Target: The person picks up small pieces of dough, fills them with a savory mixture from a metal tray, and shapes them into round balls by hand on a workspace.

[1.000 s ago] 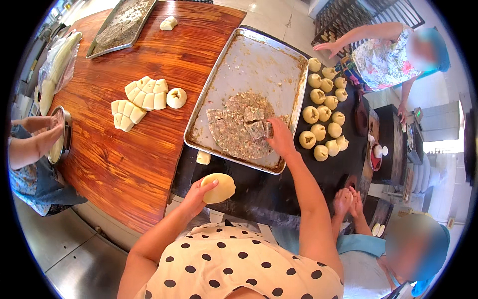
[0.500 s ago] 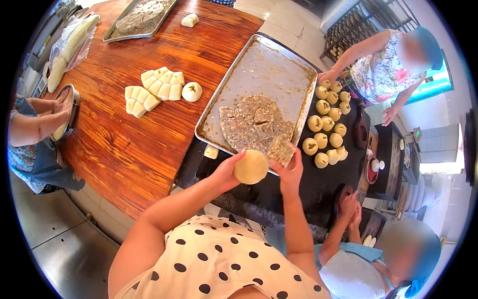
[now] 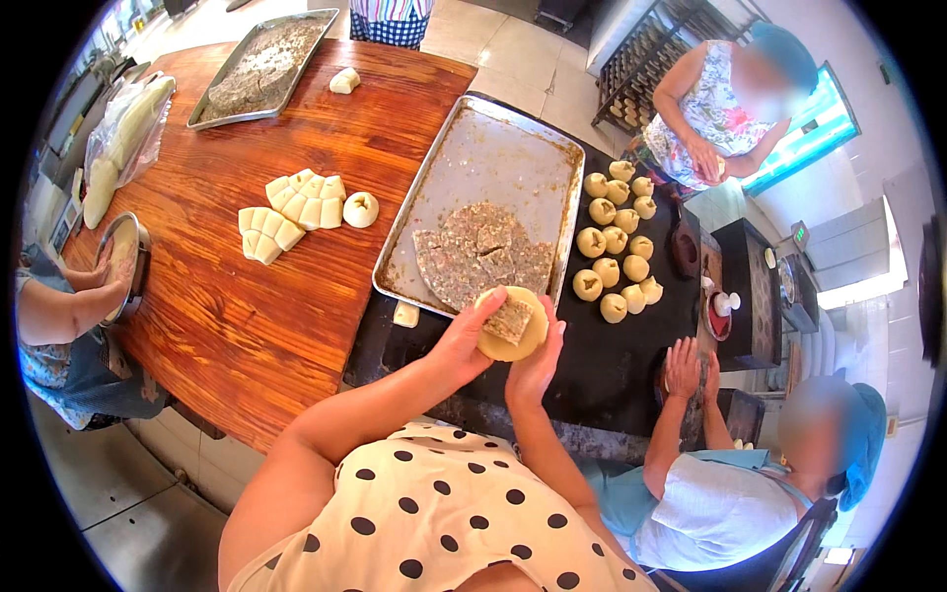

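Observation:
A flat round of yellow dough (image 3: 531,343) rests between my hands, with a square chunk of speckled filling (image 3: 509,322) lying on its middle. My left hand (image 3: 468,343) grips the dough from the left, its thumb reaching up beside the chunk. Around the lower right edge of the same dough, my right hand (image 3: 536,373) is closed with its fingers pointing up. Just beyond both hands is a large metal tray (image 3: 513,133), and on it lies a slab of the same filling (image 3: 459,247) with cut pieces.
Filled dough balls (image 3: 614,240) stand in rows on the dark worktop right of the tray. Cut dough pieces (image 3: 301,202) and a ball (image 3: 360,209) sit on the wooden table (image 3: 237,326). Co-workers are at the left, far right and near right; a second tray (image 3: 261,69) lies farther off.
The chunk of filling has gone from my right hand onto the dough, and that hand now holds the dough's edge. The near-right co-worker's hands have parted; the far-right co-worker's have come together.

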### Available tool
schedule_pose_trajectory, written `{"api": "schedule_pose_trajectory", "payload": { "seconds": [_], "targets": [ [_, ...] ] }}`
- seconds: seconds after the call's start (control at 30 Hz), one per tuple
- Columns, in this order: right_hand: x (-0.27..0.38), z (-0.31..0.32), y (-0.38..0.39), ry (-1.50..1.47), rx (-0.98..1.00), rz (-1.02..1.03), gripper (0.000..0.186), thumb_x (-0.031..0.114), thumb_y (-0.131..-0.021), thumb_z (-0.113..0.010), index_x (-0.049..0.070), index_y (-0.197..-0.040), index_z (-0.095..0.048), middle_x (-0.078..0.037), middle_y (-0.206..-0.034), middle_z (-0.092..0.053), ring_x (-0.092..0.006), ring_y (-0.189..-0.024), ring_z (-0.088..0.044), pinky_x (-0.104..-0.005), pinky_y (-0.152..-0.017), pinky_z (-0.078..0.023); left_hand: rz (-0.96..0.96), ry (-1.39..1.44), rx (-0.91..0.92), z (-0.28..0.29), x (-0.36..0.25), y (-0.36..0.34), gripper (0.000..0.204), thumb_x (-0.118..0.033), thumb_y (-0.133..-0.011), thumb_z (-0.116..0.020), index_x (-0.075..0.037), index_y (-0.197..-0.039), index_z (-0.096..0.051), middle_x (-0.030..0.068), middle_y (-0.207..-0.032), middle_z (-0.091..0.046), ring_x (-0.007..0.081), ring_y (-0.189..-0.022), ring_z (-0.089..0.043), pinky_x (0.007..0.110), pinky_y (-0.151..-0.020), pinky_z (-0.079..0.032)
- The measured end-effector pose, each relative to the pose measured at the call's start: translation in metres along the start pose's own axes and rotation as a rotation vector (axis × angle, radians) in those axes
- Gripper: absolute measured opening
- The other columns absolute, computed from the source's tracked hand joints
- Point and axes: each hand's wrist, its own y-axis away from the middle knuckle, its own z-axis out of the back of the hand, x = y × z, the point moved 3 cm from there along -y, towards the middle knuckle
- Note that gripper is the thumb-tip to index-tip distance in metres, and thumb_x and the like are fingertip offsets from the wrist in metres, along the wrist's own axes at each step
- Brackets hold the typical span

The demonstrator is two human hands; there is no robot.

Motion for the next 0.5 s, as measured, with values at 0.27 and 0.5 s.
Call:
{"api": "schedule_pose_trajectory", "payload": {
  "seconds": [0.27,0.5],
  "targets": [
    [0.034,-0.036,0.013,0.021,-0.144,0.147,0.042,0.032,-0.105,-0.044,0.000,-0.127,-0.057,-0.008,-0.126,-0.059,-0.0187,-0.110,-0.057,-0.0340,-0.096,-0.048,-0.141,-0.091,-0.097,-0.026,0.025,0.006,0.027,-0.026,-0.098,-0.063,-0.012,-0.119,-0.055,0.0021,-0.110,-0.063,0.0141,-0.103,-0.061,0.031,-0.091,-0.051],
    [0.040,-0.035,0.010,0.012,-0.142,0.256,0.035,0.027,-0.105,-0.047,0.000,-0.125,-0.057,-0.009,-0.120,-0.062,-0.0182,-0.105,-0.059,-0.0312,-0.095,-0.048,-0.265,-0.253,-0.084,-0.049,0.022,0.011,0.027,-0.026,-0.098,-0.063,-0.013,-0.120,-0.054,0.0013,-0.110,-0.062,0.0121,-0.102,-0.060,0.029,-0.087,-0.052]
  ]
}}
